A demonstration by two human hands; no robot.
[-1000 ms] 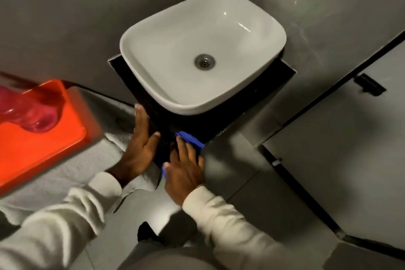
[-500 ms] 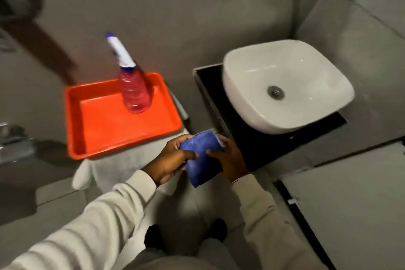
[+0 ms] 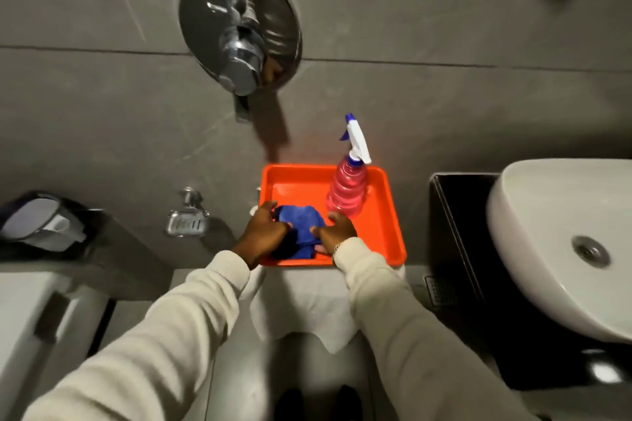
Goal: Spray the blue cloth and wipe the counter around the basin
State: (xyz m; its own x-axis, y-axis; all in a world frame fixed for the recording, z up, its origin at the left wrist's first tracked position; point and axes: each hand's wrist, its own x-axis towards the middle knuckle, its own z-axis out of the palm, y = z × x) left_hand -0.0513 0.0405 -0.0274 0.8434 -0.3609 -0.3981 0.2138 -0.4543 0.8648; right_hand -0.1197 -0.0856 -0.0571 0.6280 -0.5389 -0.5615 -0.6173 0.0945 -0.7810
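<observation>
The folded blue cloth (image 3: 302,230) lies in the near left part of the orange tray (image 3: 386,236). My left hand (image 3: 265,232) rests on its left side and my right hand (image 3: 337,231) on its right side, both with fingers on the cloth. A pink spray bottle (image 3: 347,191) with a white and blue trigger head stands upright in the tray, just behind my right hand. The white basin (image 3: 547,267) sits on the black counter (image 3: 458,225) at the right.
The tray rests on a white-draped stand (image 3: 304,304). A round chrome shower valve (image 3: 239,34) is on the grey wall above. A chrome soap dish (image 3: 186,224) and a toilet tank (image 3: 37,314) are at the left. My dark shoes (image 3: 319,402) show on the floor below.
My hands lifted the blue cloth off the counter edge below the basin and carried it left into the orange tray. My view turned left, so the basin is now at the right edge.
</observation>
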